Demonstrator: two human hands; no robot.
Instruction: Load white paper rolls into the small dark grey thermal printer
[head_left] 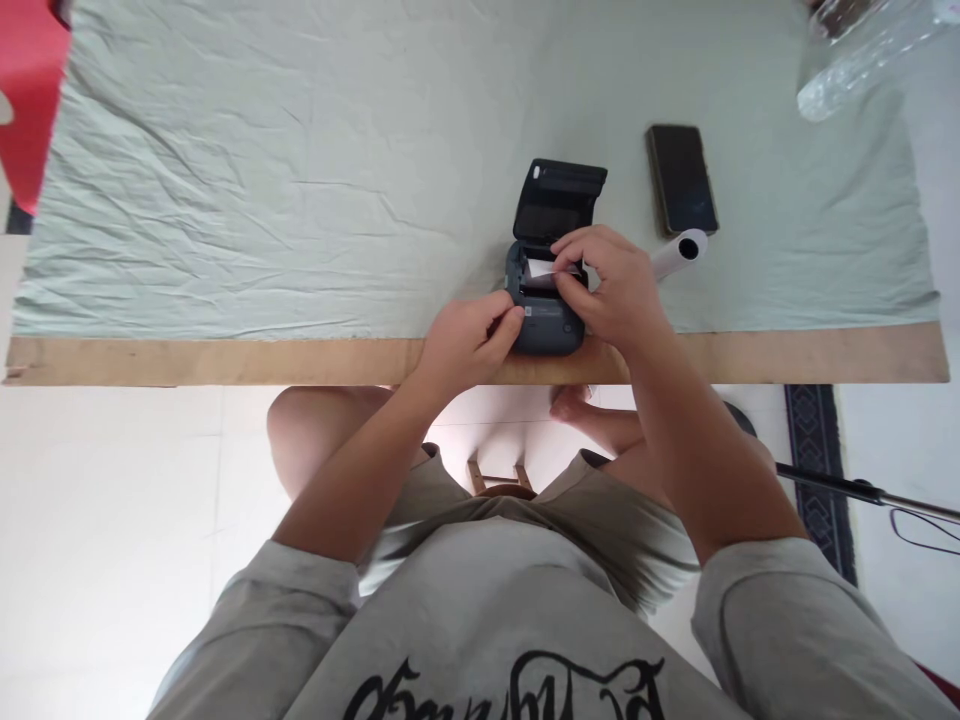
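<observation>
A small dark label printer sits at the table's front edge with its black lid swung up and back. White paper shows inside its open compartment. My left hand grips the printer's left side between thumb and bent fingers. From the right, my right hand reaches over the compartment, its thumb and fingertips pinching the paper's right end. That hand covers the right part of the compartment. Just beyond it lies a white paper roll with a dark core hole, partly hidden by the hand.
A black phone lies to the right, behind the white roll. Clear crinkled plastic is at the far right corner. Pale green cloth covers the table up to its wooden front edge. A red item is at the far left.
</observation>
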